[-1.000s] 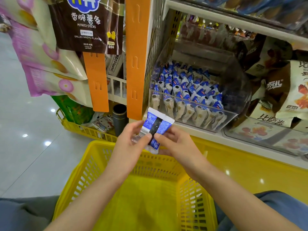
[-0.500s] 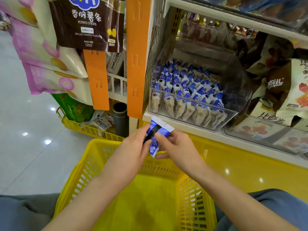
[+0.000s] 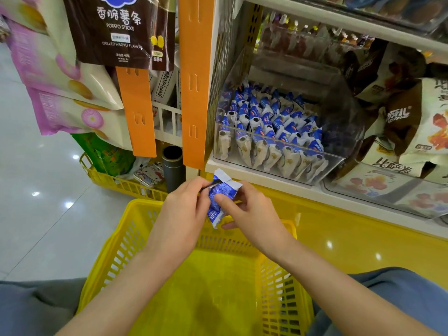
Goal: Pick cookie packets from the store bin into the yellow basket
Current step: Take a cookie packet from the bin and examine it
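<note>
holding one cookie packet (image 3: 221,197) between them, both hands hover over the far rim of the yellow basket (image 3: 116,258), just below the white shelf edge (image 3: 254,177). the left hand (image 3: 184,209) pinches the packet's upper left edge with curled fingers. the right hand (image 3: 252,214) lays its thumb on the blue front, and at least one finger reaches under the packet's lower end; the rest are hidden behind the wrapper. both hands are therefore closed on the same packet, neither one free.

the two-handed hold looks like a moment of checking or straightening the wrapper rather than carrying it, since one hand would be enough for so light a thing. the basket sits low between the person's grey-clad legs (image 3: 388,294), directly beneath the hands, probably so a released packet falls straight in. the clear store bin (image 3: 344,158) stands on the shelf just above and to the right, its open top facing the person, with many more blue-and-white packets (image 3: 269,122) stacked in rows within reach.

the held packet is upright and slightly tilted, its white crimped top near the shelf edge and its lower end hanging over the basket's back wall. it is outside the bin and not yet inside the basket, touching only the fingers.
</note>
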Demonstrator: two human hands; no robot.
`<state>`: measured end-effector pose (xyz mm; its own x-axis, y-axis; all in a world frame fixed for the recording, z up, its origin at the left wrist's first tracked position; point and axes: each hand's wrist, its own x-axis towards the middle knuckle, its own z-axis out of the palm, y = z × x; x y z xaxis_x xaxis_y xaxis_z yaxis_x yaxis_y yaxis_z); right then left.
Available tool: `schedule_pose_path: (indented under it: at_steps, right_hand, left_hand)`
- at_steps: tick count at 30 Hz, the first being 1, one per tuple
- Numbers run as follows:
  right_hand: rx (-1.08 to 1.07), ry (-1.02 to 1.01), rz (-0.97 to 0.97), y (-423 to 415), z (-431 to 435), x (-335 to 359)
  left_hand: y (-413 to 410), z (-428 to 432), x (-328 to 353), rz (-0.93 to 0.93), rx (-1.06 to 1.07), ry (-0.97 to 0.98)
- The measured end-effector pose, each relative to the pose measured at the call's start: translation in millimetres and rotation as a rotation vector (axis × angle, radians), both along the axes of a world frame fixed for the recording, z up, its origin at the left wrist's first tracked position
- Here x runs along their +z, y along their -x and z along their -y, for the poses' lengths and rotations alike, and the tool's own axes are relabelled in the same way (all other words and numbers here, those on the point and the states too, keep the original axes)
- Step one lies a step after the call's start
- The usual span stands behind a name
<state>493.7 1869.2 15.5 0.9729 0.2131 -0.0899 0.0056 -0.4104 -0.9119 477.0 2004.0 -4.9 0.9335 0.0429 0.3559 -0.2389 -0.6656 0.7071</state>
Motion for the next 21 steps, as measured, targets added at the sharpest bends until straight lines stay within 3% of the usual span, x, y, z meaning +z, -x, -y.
schedule_pose_path:
  at_steps: [4, 6, 9, 11, 15, 17, 21]
  right_hand:
    - [0.078, -0.213, -0.181, -1.2, -1.1, 5.2]
    - [0.128, -0.273, -0.213, -1.1, -0.7, 7.7]
    - [0.064, -0.251, -0.199, -3.1, 0.7, 5.7]
    - [-0.024, -0.182, -0.162, -4.2, 1.9, 4.4]
    - [-0.047, -0.018, -0.005, -6.7, 6.4, 4.0]
    - [0.022, 0.07, 0.044, -8.3, 8.1, 6.5]
    - [0.152, -0.012, -0.009, -12.5, 13.7, 15.1]
  left_hand:
    - [-6.4, -1.2, -1.8, -0.079, 0.004, 0.159]
    - [-9.6, -2.3, -0.5, -0.213, 0.001, 0.361]
    - [-11.0, -0.2, 7.0, -0.458, -0.027, 0.742]
    - [-10.5, 1.0, 9.6, -0.589, -0.061, 0.855]
    - [-4.7, 5.5, 5.8, -0.648, -0.222, 0.819]
    - [-3.7, 6.6, 6.7, -0.605, -0.19, 0.837]
    - [-6.7, 1.2, 9.2, -0.535, -0.104, 0.893]
